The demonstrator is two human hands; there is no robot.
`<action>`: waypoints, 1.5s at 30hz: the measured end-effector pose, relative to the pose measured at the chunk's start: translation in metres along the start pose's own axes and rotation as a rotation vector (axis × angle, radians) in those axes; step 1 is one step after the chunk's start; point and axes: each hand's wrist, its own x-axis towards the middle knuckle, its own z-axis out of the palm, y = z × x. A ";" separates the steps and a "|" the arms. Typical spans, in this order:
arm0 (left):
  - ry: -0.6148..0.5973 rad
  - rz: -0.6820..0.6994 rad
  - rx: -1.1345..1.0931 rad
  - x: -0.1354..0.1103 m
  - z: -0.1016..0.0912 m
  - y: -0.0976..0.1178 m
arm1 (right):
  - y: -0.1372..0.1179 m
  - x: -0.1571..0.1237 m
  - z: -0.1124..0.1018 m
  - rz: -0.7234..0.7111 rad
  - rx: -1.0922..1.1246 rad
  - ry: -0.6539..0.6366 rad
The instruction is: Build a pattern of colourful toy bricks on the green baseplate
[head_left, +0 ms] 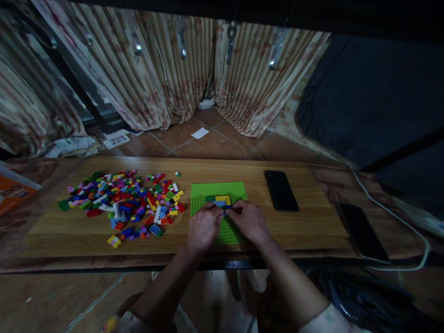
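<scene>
A green baseplate (215,190) lies on the wooden board, with a few yellow, blue and dark green bricks (221,200) stuck on it. My left hand (204,226) and my right hand (249,221) rest on the plate side by side. Their fingertips pinch together at a small blue brick (225,212) just below the built bricks. Both hands have curled fingers pressed on that spot. A heap of loose coloured bricks (125,201) spreads to the left of the plate.
A black phone (280,190) lies right of the plate on the wooden board (312,226). A second phone (362,231) with a white cable (391,206) sits at the far right. An orange box (12,189) lies at the far left. Striped curtains hang behind.
</scene>
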 end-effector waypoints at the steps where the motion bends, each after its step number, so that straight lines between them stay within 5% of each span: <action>1: 0.008 0.005 0.002 -0.001 0.001 -0.001 | 0.003 0.002 -0.001 -0.017 0.039 -0.013; 10: 0.195 0.048 -0.188 -0.013 0.012 -0.014 | 0.028 0.010 -0.014 0.134 0.696 0.016; 16: 0.257 0.034 -0.340 -0.012 0.008 -0.015 | 0.027 0.012 -0.006 0.032 0.542 0.008; 23: 0.440 -0.212 -0.461 -0.009 -0.018 -0.034 | 0.016 0.005 -0.009 -0.227 0.398 -0.007; 29: 0.301 -0.275 -0.399 -0.008 -0.021 -0.039 | -0.001 -0.003 -0.001 -0.416 0.162 -0.035; 45: 0.175 -0.215 -0.198 -0.014 -0.016 -0.032 | -0.013 -0.011 0.008 -0.490 -0.038 -0.059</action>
